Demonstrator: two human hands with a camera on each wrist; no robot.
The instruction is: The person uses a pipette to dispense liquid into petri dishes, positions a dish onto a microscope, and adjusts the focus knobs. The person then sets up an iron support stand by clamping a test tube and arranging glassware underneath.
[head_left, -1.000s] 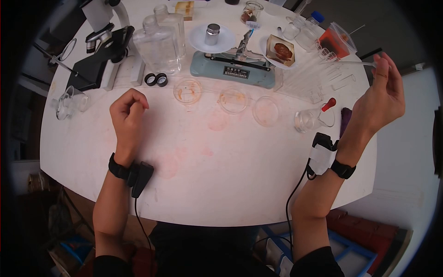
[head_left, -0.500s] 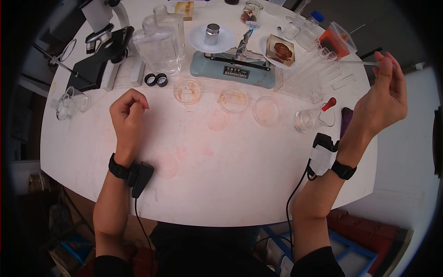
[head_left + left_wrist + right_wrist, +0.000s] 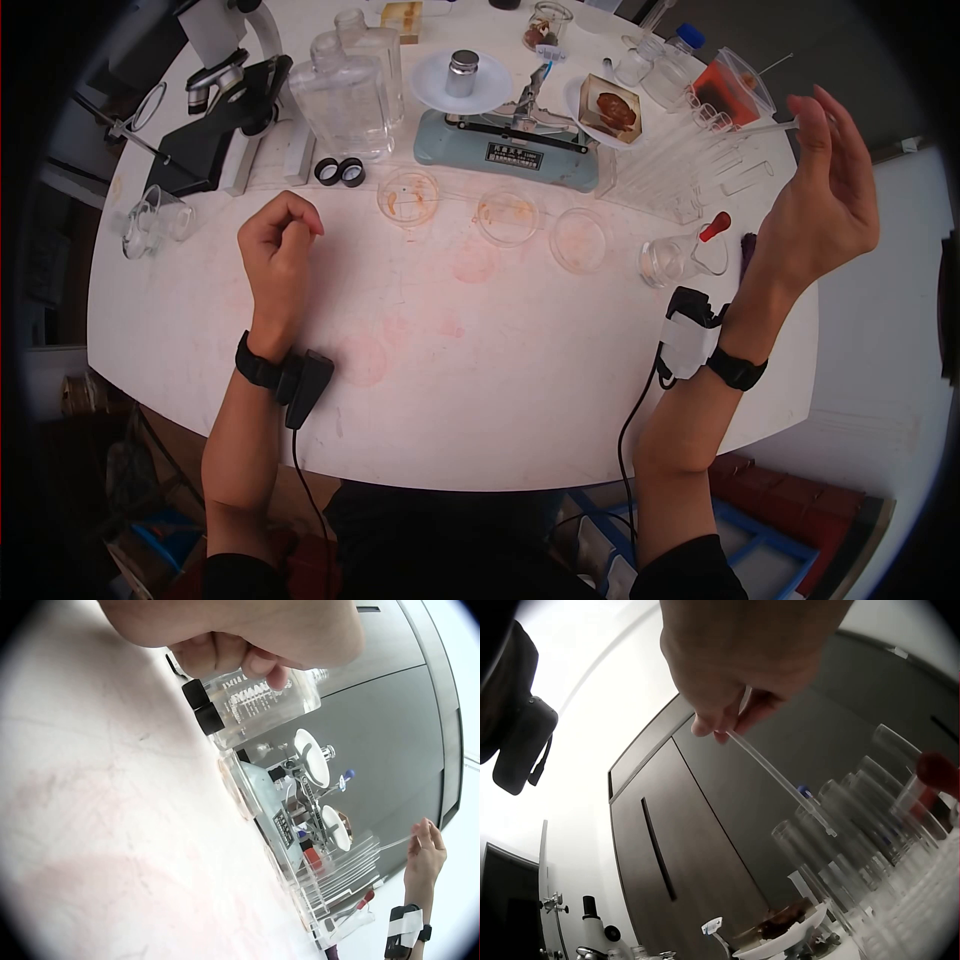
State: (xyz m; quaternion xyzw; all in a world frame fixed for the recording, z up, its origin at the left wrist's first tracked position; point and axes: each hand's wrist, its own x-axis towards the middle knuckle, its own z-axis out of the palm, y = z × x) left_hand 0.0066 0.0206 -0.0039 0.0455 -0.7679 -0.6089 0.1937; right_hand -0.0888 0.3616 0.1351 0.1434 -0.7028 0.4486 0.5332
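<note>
White tabletop (image 3: pixel 500 385) spread under everything, with the microscope (image 3: pixel 250 105) at far left. Nearer and to its right, the left hand (image 3: pixel 278 258) rested with its fingers curled in, apparently on nothing. Two clear bottles (image 3: pixel 342 105) stood beyond it, then the teal pan balance (image 3: pixel 465 157), with three petri dishes (image 3: pixel 408 198) along its near side. Farther right, a red-bulbed dropper (image 3: pixel 715 227) leaned in a glass vessel (image 3: pixel 663 263) on the near side of the test tubes (image 3: pixel 660 165). Rightmost, the right hand (image 3: pixel 828 200) was raised, its grip pinched on a thin clear rod (image 3: pixel 781 780) whose lower tip hung at the tubes' mouths; whether it had entered one I could not tell. Within the last half second that hand had shifted slightly left and its fingers had straightened somewhat, while the left hand had stayed put. That suggested the rod was being steered about the tubes.
</note>
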